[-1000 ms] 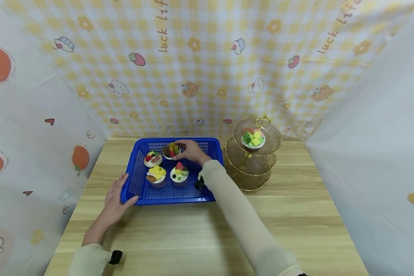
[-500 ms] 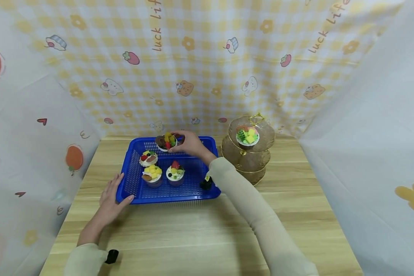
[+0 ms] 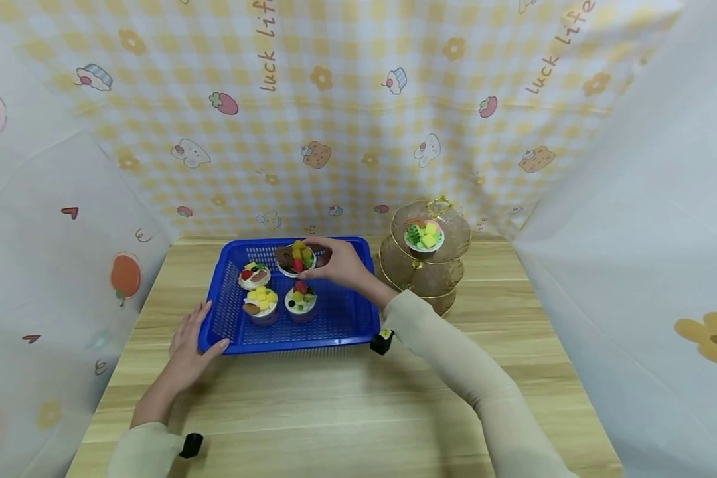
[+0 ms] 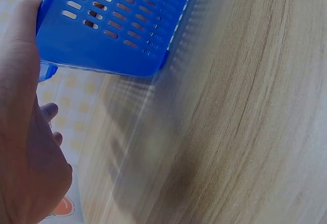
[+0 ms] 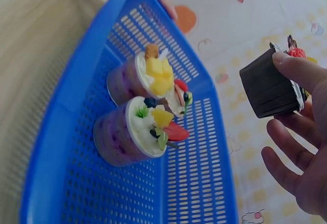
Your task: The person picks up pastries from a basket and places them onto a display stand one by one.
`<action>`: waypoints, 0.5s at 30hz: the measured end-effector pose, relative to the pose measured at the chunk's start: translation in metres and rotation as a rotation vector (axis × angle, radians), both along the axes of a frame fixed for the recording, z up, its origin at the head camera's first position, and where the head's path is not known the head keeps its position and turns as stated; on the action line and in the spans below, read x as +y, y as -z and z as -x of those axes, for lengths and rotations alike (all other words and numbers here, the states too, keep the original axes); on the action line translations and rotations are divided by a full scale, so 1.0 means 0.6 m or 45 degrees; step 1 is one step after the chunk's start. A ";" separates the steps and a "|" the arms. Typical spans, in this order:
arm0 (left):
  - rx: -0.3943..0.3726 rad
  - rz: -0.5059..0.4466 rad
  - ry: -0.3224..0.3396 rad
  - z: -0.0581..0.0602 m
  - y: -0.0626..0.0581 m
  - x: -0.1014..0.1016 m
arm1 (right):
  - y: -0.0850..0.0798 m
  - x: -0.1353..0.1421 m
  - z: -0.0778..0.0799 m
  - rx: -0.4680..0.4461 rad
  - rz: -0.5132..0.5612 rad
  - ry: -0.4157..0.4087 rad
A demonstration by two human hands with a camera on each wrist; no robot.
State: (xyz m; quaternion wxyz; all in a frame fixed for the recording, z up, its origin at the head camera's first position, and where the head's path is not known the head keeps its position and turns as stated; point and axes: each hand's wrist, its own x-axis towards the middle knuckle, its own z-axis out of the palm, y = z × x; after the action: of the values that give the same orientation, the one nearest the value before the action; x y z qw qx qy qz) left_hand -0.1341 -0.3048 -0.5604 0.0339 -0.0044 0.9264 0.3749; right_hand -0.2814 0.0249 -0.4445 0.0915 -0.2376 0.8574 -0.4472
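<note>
The right hand [image 3: 343,262] holds a dark cupcake [image 3: 295,259] in a narrow grip, thumb on one side and fingers on the other. In the head view, the cupcake overlaps the back of the blue basket [image 3: 346,318]; its brown, yellow, red and green toppings face up. The right wrist view adds the black cup wall, a visible gap between cup and basket rim, and two fingers extended off the cup.

The left hand [image 3: 188,342] is spread wide at the basket's near left corner, its thumb on the front rim. The left wrist view shows the slotted outer wall and the basket's lower edge over the desk [image 4: 240,111].

Three dessert cups stand in the basket: yellow-cube [image 3: 263,307], strawberry [image 3: 301,304] and cream [image 3: 254,275]. The right wrist view alone shows the purple layers in the front two; the cream cup is partly hidden there.

Only the head view shows the tiered stand [image 3: 457,236], right of the basket, with a green-and-yellow cupcake [image 3: 424,238] on its top tier.
</note>
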 end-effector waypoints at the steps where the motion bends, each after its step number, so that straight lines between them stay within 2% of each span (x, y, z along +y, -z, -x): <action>1: -0.001 0.000 0.000 0.000 -0.001 0.000 | -0.003 0.005 -0.005 0.011 -0.002 0.004; 10: -0.015 0.007 0.002 -0.002 -0.003 0.000 | -0.033 0.066 -0.050 0.046 0.057 0.034; 15: -0.001 0.010 0.002 -0.002 0.000 0.000 | -0.047 0.109 -0.078 0.055 0.035 0.051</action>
State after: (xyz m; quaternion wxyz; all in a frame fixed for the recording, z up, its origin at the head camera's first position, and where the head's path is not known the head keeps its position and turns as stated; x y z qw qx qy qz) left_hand -0.1331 -0.3047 -0.5602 0.0346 -0.0039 0.9279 0.3713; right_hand -0.2348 0.0901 -0.4160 0.0607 -0.2313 0.8575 -0.4554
